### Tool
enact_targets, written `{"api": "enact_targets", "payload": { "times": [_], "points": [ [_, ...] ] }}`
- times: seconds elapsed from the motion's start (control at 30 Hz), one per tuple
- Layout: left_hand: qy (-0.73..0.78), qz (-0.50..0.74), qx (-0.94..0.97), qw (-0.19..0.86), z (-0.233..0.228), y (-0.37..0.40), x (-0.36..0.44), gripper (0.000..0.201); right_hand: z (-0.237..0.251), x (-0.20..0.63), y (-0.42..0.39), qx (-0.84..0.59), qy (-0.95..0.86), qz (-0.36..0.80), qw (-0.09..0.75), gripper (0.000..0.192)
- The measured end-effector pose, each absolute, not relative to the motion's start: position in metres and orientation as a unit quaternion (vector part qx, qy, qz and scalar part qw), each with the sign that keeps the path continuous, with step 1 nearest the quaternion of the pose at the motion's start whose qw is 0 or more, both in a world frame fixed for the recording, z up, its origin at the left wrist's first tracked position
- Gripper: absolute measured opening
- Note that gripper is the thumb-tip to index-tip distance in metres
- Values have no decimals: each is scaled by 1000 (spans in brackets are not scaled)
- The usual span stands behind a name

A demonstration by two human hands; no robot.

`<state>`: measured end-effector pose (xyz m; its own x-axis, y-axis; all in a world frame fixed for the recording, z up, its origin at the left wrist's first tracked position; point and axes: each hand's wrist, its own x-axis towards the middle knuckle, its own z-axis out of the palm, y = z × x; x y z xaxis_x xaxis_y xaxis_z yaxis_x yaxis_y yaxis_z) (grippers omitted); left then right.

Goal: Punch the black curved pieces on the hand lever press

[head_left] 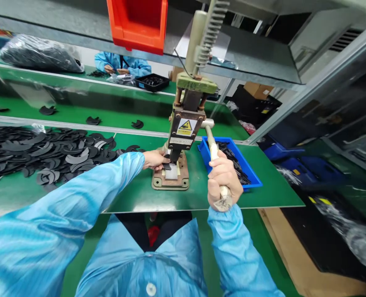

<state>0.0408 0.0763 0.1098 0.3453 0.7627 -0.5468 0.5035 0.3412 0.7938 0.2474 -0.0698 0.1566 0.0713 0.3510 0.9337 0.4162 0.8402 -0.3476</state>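
My left hand [157,159] pinches a curved black piece [167,166] on the base of a hand press [183,113], right by the press's lower tip. Part of that piece is hidden by my fingers and the tip. My right hand [224,180] is wrapped round the press's wrapped lever [212,142], which slants down toward me. To the left lies a wide heap of curved black pieces [74,153], spread over the green table. A blue bin [253,180] with black pieces in it stands to the right of the press, behind my right hand.
An orange bin [139,24] hangs over the table from the grey shelf [62,22]. Several black pieces lie on the green belt [114,117] behind. Past it, a person in blue sleeves [139,66] works beside a black tray [152,82] and a plastic bag [38,53].
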Motion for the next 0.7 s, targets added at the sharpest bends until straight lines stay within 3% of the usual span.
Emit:
{"api": "enact_targets", "payload": {
  "times": [0.17, 0.27, 0.4, 0.5, 0.7],
  "points": [
    [496, 181, 607, 593, 111, 61, 31, 21, 157, 252, -71, -278, -694, -27, 663, 21],
    [423, 200, 637, 613, 111, 71, -12, 30, 156, 253, -72, -281, -694, -23, 662, 22],
    [553, 252, 684, 404, 110, 113, -97, 39, 155, 250, -68, -278, -676, -28, 682, 24],
    [617, 160, 723, 265, 104, 145, -141, 37, 154, 247, -66, -271, -662, -35, 698, 24],
    [639, -8, 751, 165, 84, 173, -128, 52, 156, 248, -66, -280, -661, -24, 696, 25]
  ]
}}
